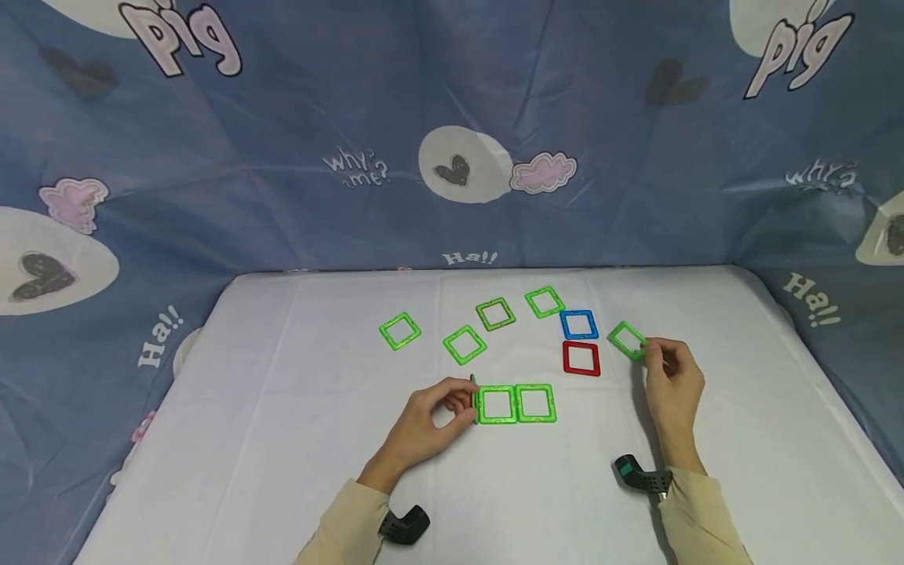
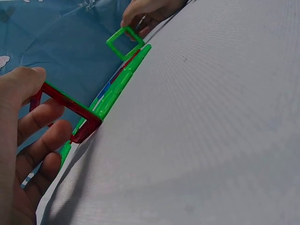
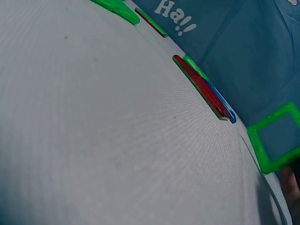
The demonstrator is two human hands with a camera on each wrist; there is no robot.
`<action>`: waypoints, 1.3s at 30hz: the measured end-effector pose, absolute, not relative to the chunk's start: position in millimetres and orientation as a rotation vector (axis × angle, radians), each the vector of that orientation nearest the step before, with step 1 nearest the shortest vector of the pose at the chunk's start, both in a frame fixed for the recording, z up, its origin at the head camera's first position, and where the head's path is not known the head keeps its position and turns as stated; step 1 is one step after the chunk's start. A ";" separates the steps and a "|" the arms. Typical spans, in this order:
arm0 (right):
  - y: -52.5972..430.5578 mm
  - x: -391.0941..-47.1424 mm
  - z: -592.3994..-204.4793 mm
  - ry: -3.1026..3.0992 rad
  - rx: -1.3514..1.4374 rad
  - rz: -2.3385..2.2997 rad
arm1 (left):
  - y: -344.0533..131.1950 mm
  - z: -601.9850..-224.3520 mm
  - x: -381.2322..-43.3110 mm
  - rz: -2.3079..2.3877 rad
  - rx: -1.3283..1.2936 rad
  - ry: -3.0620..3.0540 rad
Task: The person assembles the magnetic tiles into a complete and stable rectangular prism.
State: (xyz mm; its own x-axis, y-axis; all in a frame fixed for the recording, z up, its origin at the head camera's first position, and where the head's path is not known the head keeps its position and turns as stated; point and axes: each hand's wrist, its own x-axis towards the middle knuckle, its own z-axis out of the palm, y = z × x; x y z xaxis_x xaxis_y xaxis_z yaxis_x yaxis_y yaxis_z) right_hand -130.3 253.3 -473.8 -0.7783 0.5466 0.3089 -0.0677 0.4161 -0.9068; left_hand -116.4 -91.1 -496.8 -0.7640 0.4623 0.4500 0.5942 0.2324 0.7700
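In the head view my left hand (image 1: 427, 420) pinches a square magnetic tile that stands on edge. The left wrist view shows this upright tile (image 2: 70, 103) as a red frame with green along one edge, thumb and fingers at its near side. It meets the left end of two green tiles (image 1: 516, 404) lying flat, side by side. On the right, my right hand (image 1: 674, 384) pinches a green square tile (image 1: 616, 329) by its near right corner. That green tile (image 3: 257, 150) is tilted up in the right wrist view, where most of the hand is out of frame.
A red tile (image 1: 581, 373) and a blue tile (image 1: 577, 313) lie left of my right hand. Several loose green tiles, one of them (image 1: 408, 341) at far left, are spread toward the back of the white table (image 1: 297, 455). A blue printed cloth (image 1: 318, 227) hangs behind.
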 end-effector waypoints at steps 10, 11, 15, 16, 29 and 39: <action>251.5 -131.1 -473.6 -2.029 -0.316 1.486 | -92.2 -497.4 -117.0 -1.568 -1.013 -2.366; 250.5 -130.3 -471.9 -2.016 -0.288 1.515 | -92.4 -497.6 -116.8 -1.568 -1.012 -2.366; 246.5 -127.5 -468.0 -2.000 -0.185 1.564 | -92.8 -498.8 -115.9 -1.568 -1.011 -2.370; 245.8 -127.1 -467.6 -1.997 -0.162 1.568 | -92.9 -499.0 -115.7 -1.570 -1.009 -2.371; 236.6 -126.9 -466.8 -1.998 -0.061 1.605 | -91.4 -498.7 -116.3 -1.572 -1.025 -2.355; 228.6 -126.8 -466.3 -1.962 0.021 1.680 | -90.7 -496.2 -116.0 -1.571 -1.026 -2.376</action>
State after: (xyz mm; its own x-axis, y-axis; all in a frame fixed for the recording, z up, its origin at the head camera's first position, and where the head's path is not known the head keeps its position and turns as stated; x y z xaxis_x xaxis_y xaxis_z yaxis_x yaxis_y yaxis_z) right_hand -126.8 228.6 -466.3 -0.8478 0.3333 0.4126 -0.3563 0.2184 -0.9085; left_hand -116.0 -90.7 -496.2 -0.7646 0.4714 0.4395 0.5890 0.2343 0.7734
